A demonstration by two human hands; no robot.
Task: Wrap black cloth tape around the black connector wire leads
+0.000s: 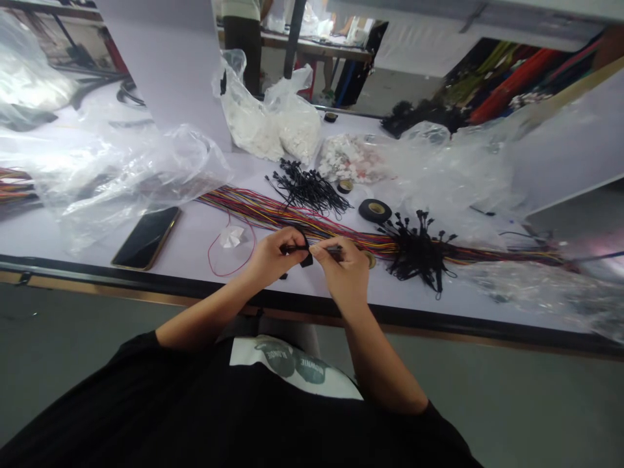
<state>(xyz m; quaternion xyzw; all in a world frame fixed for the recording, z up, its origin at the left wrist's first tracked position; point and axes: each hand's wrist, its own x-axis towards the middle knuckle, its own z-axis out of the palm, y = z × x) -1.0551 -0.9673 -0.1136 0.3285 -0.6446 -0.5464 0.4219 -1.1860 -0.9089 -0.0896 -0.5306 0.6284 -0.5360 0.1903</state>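
My left hand (274, 258) is closed in a pinch on a thin black cable (297, 247), just above the table's front part. My right hand (347, 265) pinches the same cable from the other side, its fingertips almost meeting those of the left. A short black flap, perhaps tape (307, 260), hangs below the fingertips. Behind both hands runs a long bundle of red, yellow and dark wires (273, 211). Partly hidden by my right hand is a roll with a yellowish core (371, 260). The fingers cover much of the cable.
Black cable piles lie behind (312, 188) and right (419, 250). A black tape roll (375, 210) and a smaller roll (344, 186) sit beyond the wires. Left are a phone (146, 239), a red wire loop (209, 255) and plastic sheeting (121, 175). Bags of white parts (297, 133) stand behind.
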